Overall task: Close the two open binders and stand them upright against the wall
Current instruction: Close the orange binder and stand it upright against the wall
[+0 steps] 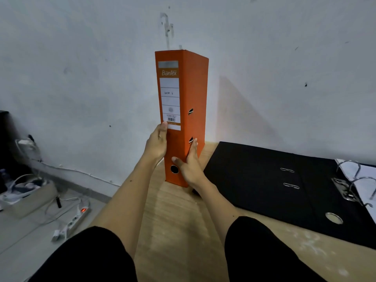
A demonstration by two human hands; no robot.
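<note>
An orange binder (190, 94), closed, stands upright on the wooden table (179, 220) with its labelled spine facing me and its far edge near the white wall (81, 68). My left hand (156, 144) grips the spine's left edge at mid height. My right hand (190, 163) presses flat against the lower right cover, thumb on the spine above the finger hole. A black binder (264, 180) lies open and flat on the table to the right, its metal rings (354, 180) up and white paper at the far right edge.
The table's left edge runs just left of my left arm. On the floor below at left lie a power strip (75, 218) with a lit switch, white cables and a cardboard box (26, 192) of items.
</note>
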